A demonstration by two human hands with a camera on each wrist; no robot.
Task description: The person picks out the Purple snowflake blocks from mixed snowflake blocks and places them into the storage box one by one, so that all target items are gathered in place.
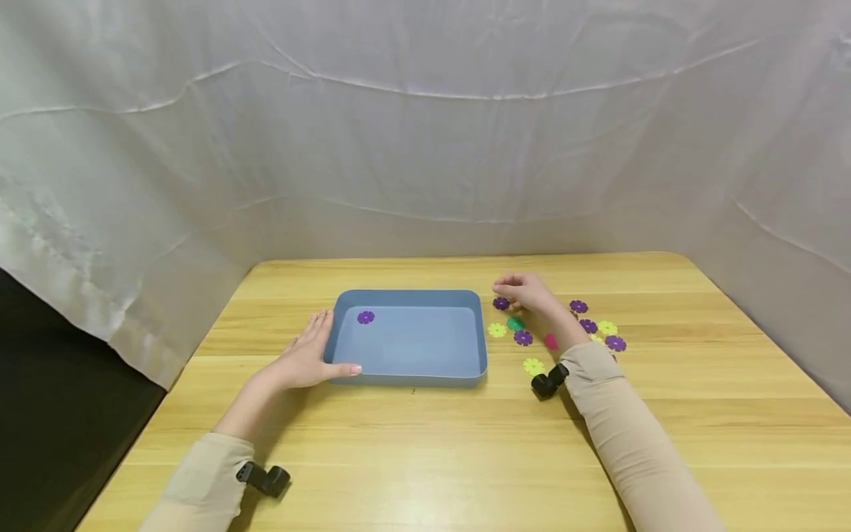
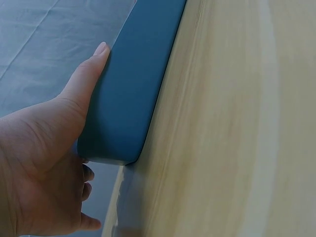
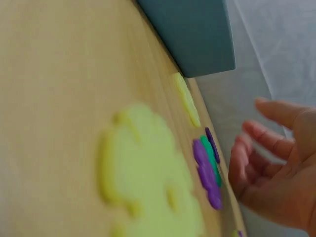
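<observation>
A blue tray (image 1: 412,375) lies in the middle of the wooden table, with one purple flower piece (image 1: 366,317) in its far left corner. My left hand (image 1: 312,355) cups the tray's near left corner: the fingers lie straight along the left wall and the thumb (image 2: 89,74) along the tray wall (image 2: 133,89). My right hand (image 1: 524,292) hovers just right of the tray with loose fingers over a purple flower piece (image 1: 501,303). The right wrist view shows that right hand (image 3: 276,168) holding nothing.
Flower pieces lie scattered right of the tray: yellow (image 1: 496,330), green (image 1: 515,323), purple (image 1: 523,338), pink (image 1: 550,340), yellow (image 1: 533,366) and several more farther right (image 1: 607,327). White cloth walls the table's back and sides.
</observation>
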